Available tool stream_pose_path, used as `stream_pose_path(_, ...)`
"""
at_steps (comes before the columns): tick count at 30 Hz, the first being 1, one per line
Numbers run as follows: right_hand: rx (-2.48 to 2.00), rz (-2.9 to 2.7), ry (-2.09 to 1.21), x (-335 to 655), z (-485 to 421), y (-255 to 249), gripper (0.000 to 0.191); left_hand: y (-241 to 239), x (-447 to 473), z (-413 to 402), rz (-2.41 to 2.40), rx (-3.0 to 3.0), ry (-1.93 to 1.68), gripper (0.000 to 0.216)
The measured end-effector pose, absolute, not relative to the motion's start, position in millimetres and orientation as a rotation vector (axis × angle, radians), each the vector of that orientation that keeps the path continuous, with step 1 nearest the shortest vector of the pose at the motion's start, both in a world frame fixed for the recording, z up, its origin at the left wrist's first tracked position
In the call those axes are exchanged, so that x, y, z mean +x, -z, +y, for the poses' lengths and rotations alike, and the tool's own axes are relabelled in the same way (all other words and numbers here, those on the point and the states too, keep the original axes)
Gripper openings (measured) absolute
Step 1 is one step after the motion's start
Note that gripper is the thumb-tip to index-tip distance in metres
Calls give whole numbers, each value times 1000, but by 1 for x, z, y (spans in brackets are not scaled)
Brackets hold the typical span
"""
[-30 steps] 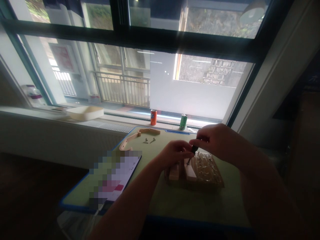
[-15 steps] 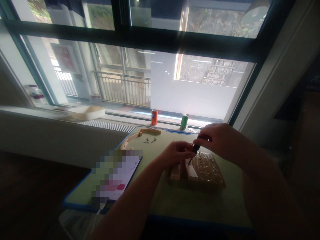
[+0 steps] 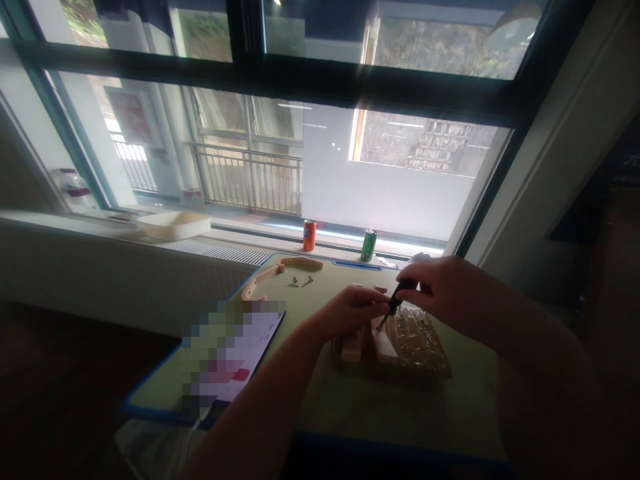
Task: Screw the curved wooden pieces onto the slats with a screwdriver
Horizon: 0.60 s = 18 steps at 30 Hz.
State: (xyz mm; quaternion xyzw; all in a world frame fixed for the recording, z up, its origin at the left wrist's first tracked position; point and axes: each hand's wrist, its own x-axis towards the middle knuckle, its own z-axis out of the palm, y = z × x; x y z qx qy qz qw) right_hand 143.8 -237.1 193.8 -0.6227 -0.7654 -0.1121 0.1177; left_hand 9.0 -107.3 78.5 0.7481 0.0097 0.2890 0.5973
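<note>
My right hand (image 3: 433, 280) is closed around the black handle of a screwdriver (image 3: 400, 293), which leans down to the left. Its tip meets a screw (image 3: 379, 328) at a pale wooden block (image 3: 384, 348). My left hand (image 3: 353, 308) comes in from the left, its fingertips pinched at the lower end of the screwdriver's handle. A second wooden piece (image 3: 351, 348) stands beside the block, partly behind my left hand. Under and to the right of them lies a clear plastic-wrapped brown pack (image 3: 420, 337).
Several screws (image 3: 300, 282) and curved wooden parts (image 3: 265, 277) lie at the table's (image 3: 380, 413) far left. A tablet-like screen (image 3: 260, 347), partly pixelated, rests nearer. On the windowsill stand an orange can (image 3: 309, 235), a green can (image 3: 369, 245) and a cream tray (image 3: 175, 225).
My right hand has shifted slightly right and down, and the screwdriver leans further right at its handle end. My left fingers stay close to the screwdriver.
</note>
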Motion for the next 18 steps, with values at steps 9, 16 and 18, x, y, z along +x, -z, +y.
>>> stream_pose_path(9,-1986,-2120,566,140,-228,-190,49,-81,4,-107,238,1845,-742,30)
stream_pose_path(16,-2006,-2117,520,136,-231,-190,52,-78,9,-109,248,1942,-828,29)
stream_pose_path(18,-1990,-2109,465,135,-234,-190,48,-78,9,-109,212,1936,-824,25)
